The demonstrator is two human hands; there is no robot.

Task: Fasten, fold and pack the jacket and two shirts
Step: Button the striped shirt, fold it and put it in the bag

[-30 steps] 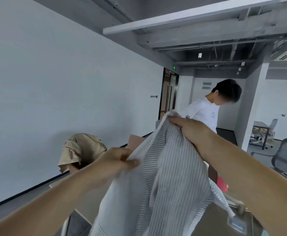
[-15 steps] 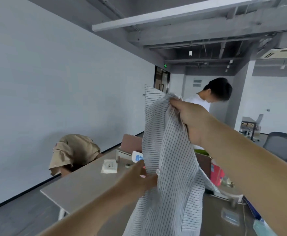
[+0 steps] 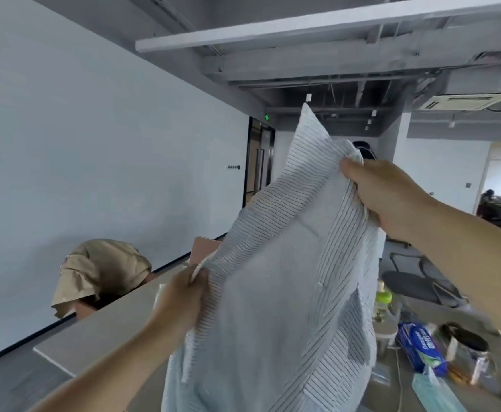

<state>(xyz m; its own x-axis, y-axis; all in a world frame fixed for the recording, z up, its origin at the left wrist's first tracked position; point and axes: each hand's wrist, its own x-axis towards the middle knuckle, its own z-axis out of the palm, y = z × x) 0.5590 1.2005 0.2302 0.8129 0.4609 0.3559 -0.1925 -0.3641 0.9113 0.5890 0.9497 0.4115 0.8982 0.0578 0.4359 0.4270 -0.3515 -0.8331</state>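
I hold a white shirt with thin dark stripes [image 3: 279, 281] up in the air above the grey table [image 3: 100, 331]. My right hand [image 3: 389, 197] grips its upper part, high and to the right. Lower down, my left hand [image 3: 181, 301] pinches the shirt's left edge. The cloth hangs in loose folds and hides the middle of the table. A tan jacket [image 3: 100, 272] is draped over something at the table's far left edge.
On the table to the right lie a blue box [image 3: 418, 349], a green-capped bottle [image 3: 383, 301], a dark-lidded jar [image 3: 463, 346] and a face mask [image 3: 436, 391]. A brown cardboard box [image 3: 204, 248] stands behind the shirt. A dark office chair [image 3: 413, 283] stands at the right.
The shirt has spread wider between my hands, with a corner now sticking up. My left hand has shifted left along the edge. The view has swung right.
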